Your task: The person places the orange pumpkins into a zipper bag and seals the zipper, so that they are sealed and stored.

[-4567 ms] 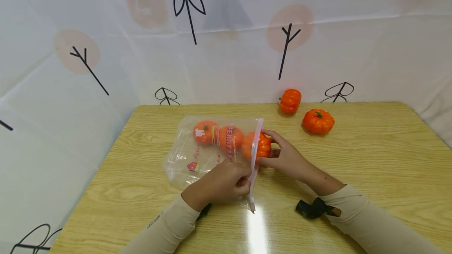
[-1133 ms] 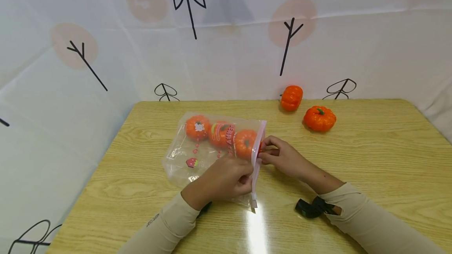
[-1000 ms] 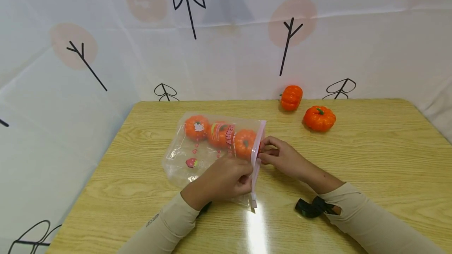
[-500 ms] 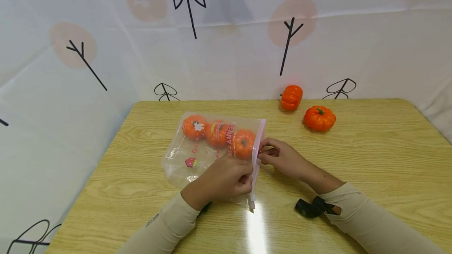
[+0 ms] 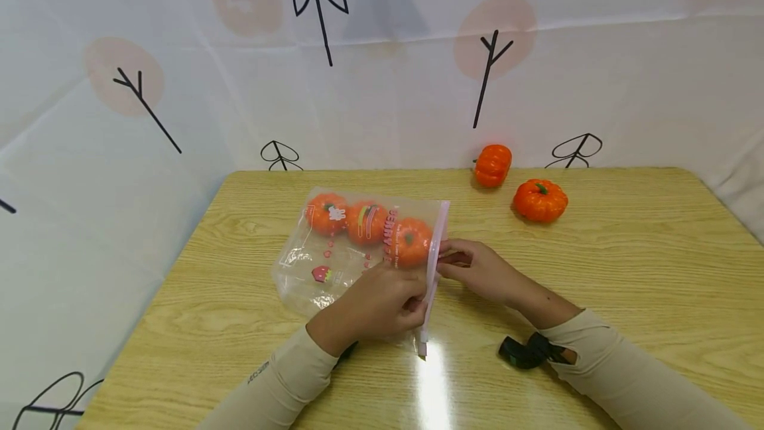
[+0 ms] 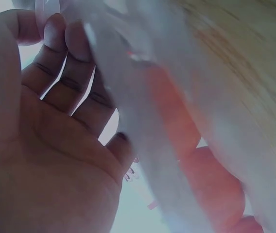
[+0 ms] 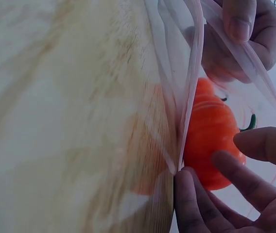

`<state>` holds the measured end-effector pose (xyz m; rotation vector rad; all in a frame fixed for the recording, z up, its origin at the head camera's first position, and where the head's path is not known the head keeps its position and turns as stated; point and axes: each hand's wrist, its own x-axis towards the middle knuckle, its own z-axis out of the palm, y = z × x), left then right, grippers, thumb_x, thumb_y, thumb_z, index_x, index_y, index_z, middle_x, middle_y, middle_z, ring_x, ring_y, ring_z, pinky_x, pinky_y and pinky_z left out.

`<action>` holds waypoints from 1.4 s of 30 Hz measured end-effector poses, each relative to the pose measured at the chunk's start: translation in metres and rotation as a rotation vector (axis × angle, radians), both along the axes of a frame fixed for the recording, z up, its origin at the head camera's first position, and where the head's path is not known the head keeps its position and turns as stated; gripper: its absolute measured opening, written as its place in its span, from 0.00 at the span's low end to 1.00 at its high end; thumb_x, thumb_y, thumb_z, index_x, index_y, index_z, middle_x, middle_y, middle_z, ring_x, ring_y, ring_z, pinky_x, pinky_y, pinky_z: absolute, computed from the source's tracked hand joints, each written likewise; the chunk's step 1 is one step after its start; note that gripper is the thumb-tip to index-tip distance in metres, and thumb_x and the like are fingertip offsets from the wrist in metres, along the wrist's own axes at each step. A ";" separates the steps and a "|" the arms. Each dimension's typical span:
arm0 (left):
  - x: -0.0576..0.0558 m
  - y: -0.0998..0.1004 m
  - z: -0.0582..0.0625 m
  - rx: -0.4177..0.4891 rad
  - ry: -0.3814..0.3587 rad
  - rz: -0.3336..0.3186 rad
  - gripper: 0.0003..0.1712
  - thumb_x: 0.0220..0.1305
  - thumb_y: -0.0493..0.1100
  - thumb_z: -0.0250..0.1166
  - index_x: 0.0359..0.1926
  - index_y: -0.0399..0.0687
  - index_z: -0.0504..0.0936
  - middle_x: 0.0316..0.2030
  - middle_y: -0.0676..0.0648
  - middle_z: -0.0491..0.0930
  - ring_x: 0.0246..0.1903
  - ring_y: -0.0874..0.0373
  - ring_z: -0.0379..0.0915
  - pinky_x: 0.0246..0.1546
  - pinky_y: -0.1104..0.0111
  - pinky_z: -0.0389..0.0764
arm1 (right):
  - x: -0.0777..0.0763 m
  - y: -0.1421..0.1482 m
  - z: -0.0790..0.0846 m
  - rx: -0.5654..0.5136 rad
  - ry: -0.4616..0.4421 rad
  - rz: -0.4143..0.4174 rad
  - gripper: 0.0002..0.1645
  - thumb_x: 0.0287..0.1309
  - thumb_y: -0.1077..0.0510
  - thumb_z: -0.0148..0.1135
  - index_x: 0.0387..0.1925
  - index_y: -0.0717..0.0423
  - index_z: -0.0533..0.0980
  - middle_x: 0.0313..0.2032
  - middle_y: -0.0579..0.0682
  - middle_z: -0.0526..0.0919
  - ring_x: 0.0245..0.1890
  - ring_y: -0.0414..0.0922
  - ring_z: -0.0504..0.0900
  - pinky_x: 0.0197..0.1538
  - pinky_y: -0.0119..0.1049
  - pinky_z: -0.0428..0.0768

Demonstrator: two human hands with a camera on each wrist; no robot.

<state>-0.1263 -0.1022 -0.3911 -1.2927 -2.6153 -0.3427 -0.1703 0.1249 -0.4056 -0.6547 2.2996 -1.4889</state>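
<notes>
A clear zip bag (image 5: 298,264) with a pink rim and printed figures lies on the table, three small orange pumpkins in a row inside it. My left hand (image 5: 382,300) pinches the bag's rim near the middle; its curled fingers also show in the left wrist view. My right hand (image 5: 477,271) is at the bag's mouth. In the right wrist view its fingers are spread and nearly straight, some under the bag's edge, others by the nearest pumpkin (image 7: 208,141). Whether they touch that pumpkin is hard to tell. In the head view, the bag's rim hides the right fingertips.
Two more orange pumpkins sit at the back right of the wooden table (image 5: 627,271): one on its side (image 5: 493,166), the other upright (image 5: 540,201). A black wrist device (image 5: 525,352) hangs at the right sleeve. A white printed cloth (image 5: 382,105) rises behind the table.
The nearest pumpkin, gripped at the mouth by the right hand earlier, is now inside the bag. All three bagged pumpkins have shifted left, and the right fingers have loosened. The left hand stays put.
</notes>
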 end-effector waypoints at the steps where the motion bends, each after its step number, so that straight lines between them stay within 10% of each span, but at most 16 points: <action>1: 0.000 0.000 0.000 -0.001 -0.004 0.002 0.16 0.59 0.46 0.64 0.18 0.58 0.69 0.19 0.61 0.65 0.21 0.69 0.58 0.35 0.68 0.66 | 0.000 0.000 0.000 0.004 -0.002 -0.003 0.19 0.67 0.60 0.59 0.57 0.63 0.76 0.57 0.62 0.80 0.56 0.57 0.81 0.55 0.41 0.81; 19: 0.000 0.001 0.003 0.004 -0.011 -0.007 0.15 0.57 0.46 0.65 0.19 0.57 0.70 0.17 0.61 0.64 0.19 0.69 0.58 0.31 0.70 0.63 | 0.000 -0.002 -0.003 -0.039 -0.024 -0.011 0.20 0.67 0.62 0.58 0.57 0.68 0.74 0.54 0.64 0.81 0.56 0.57 0.81 0.50 0.29 0.80; 29: 0.000 0.001 0.003 -0.016 -0.032 0.010 0.15 0.59 0.46 0.64 0.19 0.57 0.69 0.18 0.61 0.64 0.19 0.69 0.59 0.30 0.72 0.61 | -0.001 -0.001 -0.005 0.044 0.035 0.009 0.18 0.67 0.60 0.58 0.56 0.61 0.79 0.54 0.57 0.84 0.57 0.54 0.81 0.57 0.43 0.78; 42: 0.001 0.001 0.003 -0.016 -0.027 0.019 0.15 0.59 0.46 0.64 0.19 0.57 0.70 0.18 0.61 0.64 0.19 0.69 0.59 0.28 0.72 0.59 | -0.002 0.000 -0.004 0.021 0.006 0.057 0.18 0.69 0.63 0.54 0.56 0.63 0.78 0.55 0.59 0.83 0.60 0.56 0.78 0.53 0.27 0.76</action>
